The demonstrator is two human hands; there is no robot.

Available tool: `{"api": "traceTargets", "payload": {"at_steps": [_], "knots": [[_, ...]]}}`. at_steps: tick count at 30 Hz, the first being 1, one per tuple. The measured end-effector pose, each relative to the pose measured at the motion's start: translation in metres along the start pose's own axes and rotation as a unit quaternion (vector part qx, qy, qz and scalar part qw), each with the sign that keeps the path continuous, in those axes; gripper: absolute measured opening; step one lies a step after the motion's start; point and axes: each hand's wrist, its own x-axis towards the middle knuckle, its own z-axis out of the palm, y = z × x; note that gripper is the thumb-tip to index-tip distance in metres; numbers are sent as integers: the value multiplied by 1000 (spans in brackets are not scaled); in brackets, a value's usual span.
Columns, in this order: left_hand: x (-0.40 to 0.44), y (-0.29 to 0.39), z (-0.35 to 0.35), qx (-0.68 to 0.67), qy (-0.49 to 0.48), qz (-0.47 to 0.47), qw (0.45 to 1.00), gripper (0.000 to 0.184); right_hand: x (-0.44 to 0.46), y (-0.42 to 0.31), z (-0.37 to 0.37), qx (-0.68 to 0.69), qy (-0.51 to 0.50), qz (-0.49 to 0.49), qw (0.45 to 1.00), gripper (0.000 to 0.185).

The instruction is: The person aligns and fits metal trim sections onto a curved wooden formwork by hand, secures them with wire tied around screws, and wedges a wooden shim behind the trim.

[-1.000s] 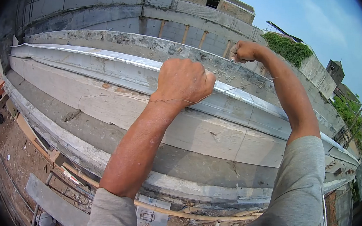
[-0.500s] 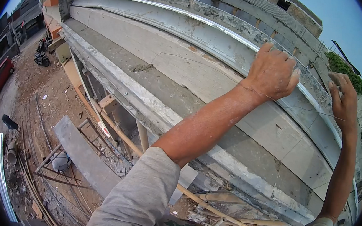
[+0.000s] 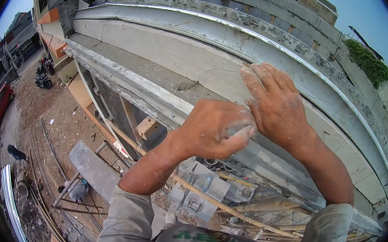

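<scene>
My left hand (image 3: pixel 219 129) is closed in front of my chest, fingers curled and thumb pressed against them. What it grips, if anything, is hidden. My right hand (image 3: pixel 277 105) is just beyond it, to the right, with its back towards me. Its fingers are stretched forward and slightly bent, and its thumb side comes close to the left hand. A thin line (image 3: pixel 224 70), like string or wire, runs across the pale slab face (image 3: pixel 163 50) towards my right fingertips. Both hands are over a long concrete ledge (image 3: pixel 130 59) with a mortar lump (image 3: pixel 187 86) on it.
A metal channel with a shiny edge (image 3: pixel 204 17) curves behind the ledge. Below are bamboo poles (image 3: pixel 223 203), a grey board (image 3: pixel 92 162) on a metal frame, and a wooden block (image 3: pixel 148 128). A red car (image 3: pixel 3 105) and motorcycle (image 3: pixel 44 78) stand on the ground at left.
Both hands have come down and towards me from above the metal channel. My right hand has swung left beside my left hand, and the view has shifted a little.
</scene>
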Motion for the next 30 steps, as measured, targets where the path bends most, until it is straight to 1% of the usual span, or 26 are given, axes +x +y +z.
{"api": "traceTargets", "payload": {"at_steps": [1,2,3,5,7,8,11,13,14,16,17,18,19,20,21,22,23,24,25,26,29,30], "knots": [[11,-15,-20,57,103,6,993,20,4,7,28,-41,-70,26,996,40],[25,-33,-43,117,151,-28,981,22,7,12,43,-82,-138,51,986,36],[42,-48,-64,158,170,-78,969,27,13,10,43,-69,-184,82,977,33],[80,-105,-94,329,189,27,925,35,24,4,40,-40,-274,146,950,26],[107,-160,-107,424,202,95,878,48,18,4,39,-51,-230,121,964,21],[113,-182,-111,423,166,52,890,51,15,3,38,-57,-210,108,970,19],[124,-210,-110,407,70,-70,908,56,20,3,34,55,-268,184,944,13],[124,-197,-111,394,26,-153,906,56,36,5,16,24,-246,148,958,10],[119,-205,-108,392,91,-91,911,49,47,5,5,12,-233,127,964,9],[116,-214,-99,402,163,-55,899,46,73,13,-12,-54,-166,66,982,8],[117,-217,-96,408,201,-37,890,44,87,22,-16,-93,-163,56,981,8],[117,-218,-95,405,206,-31,890,42,102,34,-15,-133,-159,46,977,9],[116,-218,-94,401,215,-26,890,40,119,50,-11,-168,-174,40,970,15],[115,-218,-94,398,228,-22,888,38,135,66,-7,-202,-188,33,961,25],[115,-216,-93,397,225,-32,889,38,149,89,0,-207,-196,20,958,24],[114,-214,-92,399,224,-41,888,37,159,115,16,-179,-192,-2,965,24],[117,-214,-93,402,222,-45,887,37,168,147,41,-115,-177,-40,977,26],[118,-218,-92,398,243,-16,885,36,177,179,66,-50,-172,-62,982,29],[121,-217,-93,394,244,-13,886,36,185,203,87,-12,-166,-79,983,32],[119,-215,-93,390,243,-16,888,36,197,197,84,75,-239,40,967,35],[118,-215,-94,386,225,-32,894,35,226,250,99,53,-233,15,971,45],[118,-215,-95,388,215,-43,895,35,226,261,110,112,-231,109,960,52]]}}
